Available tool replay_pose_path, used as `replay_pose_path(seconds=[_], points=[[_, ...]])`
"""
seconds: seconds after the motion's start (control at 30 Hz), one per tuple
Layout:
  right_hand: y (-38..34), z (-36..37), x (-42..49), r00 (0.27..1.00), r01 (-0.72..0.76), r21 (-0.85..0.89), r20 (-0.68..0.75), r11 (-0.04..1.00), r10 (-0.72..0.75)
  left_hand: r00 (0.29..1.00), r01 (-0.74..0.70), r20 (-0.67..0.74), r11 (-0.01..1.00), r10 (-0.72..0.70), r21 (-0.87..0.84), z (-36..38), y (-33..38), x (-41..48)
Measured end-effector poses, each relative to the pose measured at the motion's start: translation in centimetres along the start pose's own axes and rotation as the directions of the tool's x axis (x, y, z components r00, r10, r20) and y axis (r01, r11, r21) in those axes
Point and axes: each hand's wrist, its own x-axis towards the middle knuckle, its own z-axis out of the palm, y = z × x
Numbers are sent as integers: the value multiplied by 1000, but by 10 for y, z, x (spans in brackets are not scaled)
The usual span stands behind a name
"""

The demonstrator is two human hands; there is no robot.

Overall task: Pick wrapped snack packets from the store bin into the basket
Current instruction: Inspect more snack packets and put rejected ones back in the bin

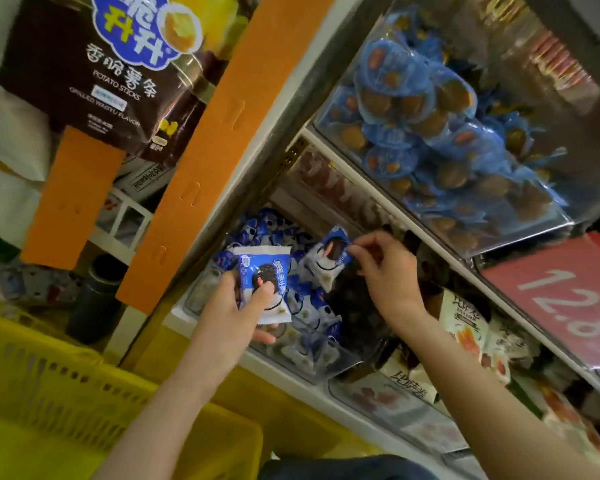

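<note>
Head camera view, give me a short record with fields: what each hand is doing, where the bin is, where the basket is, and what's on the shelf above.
left hand: holds one blue and white snack packet, thumb on its front
right hand: pinches a second blue and white packet by its edge, above the bin
bin: clear, on the lower shelf, piled with the same packets
basket: yellow, lower left, contents not visible
shelf above: clear bin of blue-wrapped snacks
price sign: red, reads 12.8
</note>
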Motion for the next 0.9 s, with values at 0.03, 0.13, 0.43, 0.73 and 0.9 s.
replay_pose_path(seconds=[0.03,0.13,0.43,0.73,0.9], points=[[-8,-3,-7,999,-35,156,33,987,31,999,27,-23,1000,-27,-5,1,1,-2],[-29,-5,-29,974,-100,451,228,887,-6,992,127,6,981,-128,-144,2,6,-9],[-30,17,-36,964,-108,555,261,825,-50,993,105,49,993,-103,-47,-8,14,-25],[66,79,42,825,-338,-382,320,860,466,996,74,49,996,-72,-47,-16,21,-8],[81,98,60,769,-298,-465,401,834,498,992,90,94,994,-84,-62,-19,20,0]])
